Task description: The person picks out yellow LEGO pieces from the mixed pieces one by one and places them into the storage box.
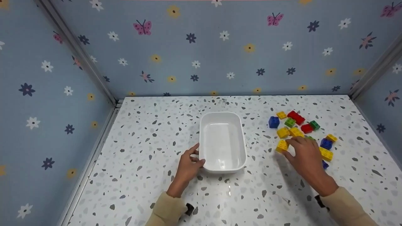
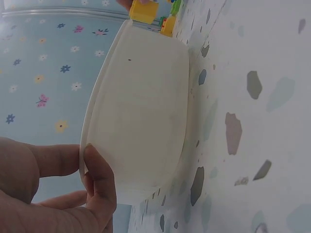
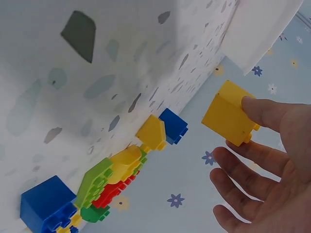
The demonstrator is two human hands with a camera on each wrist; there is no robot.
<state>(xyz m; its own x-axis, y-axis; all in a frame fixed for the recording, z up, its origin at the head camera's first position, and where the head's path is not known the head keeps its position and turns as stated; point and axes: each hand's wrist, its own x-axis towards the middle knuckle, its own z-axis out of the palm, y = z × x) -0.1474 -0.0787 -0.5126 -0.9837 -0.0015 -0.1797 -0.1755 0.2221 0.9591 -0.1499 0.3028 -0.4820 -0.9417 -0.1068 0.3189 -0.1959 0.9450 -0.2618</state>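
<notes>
A white plastic tub point(image 1: 220, 144) stands on the speckled table, and nothing lies inside it. My left hand point(image 1: 189, 164) pinches the tub's left rim near its front corner; the left wrist view shows the thumb and fingers on either side of the rim point(image 2: 90, 121). My right hand point(image 1: 306, 157) pinches a yellow toy brick point(image 3: 229, 112) between thumb and fingertip, held above the table at the left edge of a loose group of bricks. Part of that group is hidden behind the hand in the head view.
Right of the tub lie several bricks, among them a blue brick point(image 1: 274, 122), a red brick point(image 1: 296, 117), a green brick point(image 1: 314, 125) and a yellow brick point(image 1: 326, 154). A patterned blue wall point(image 1: 213, 56) rises behind the table, with side panels left and right.
</notes>
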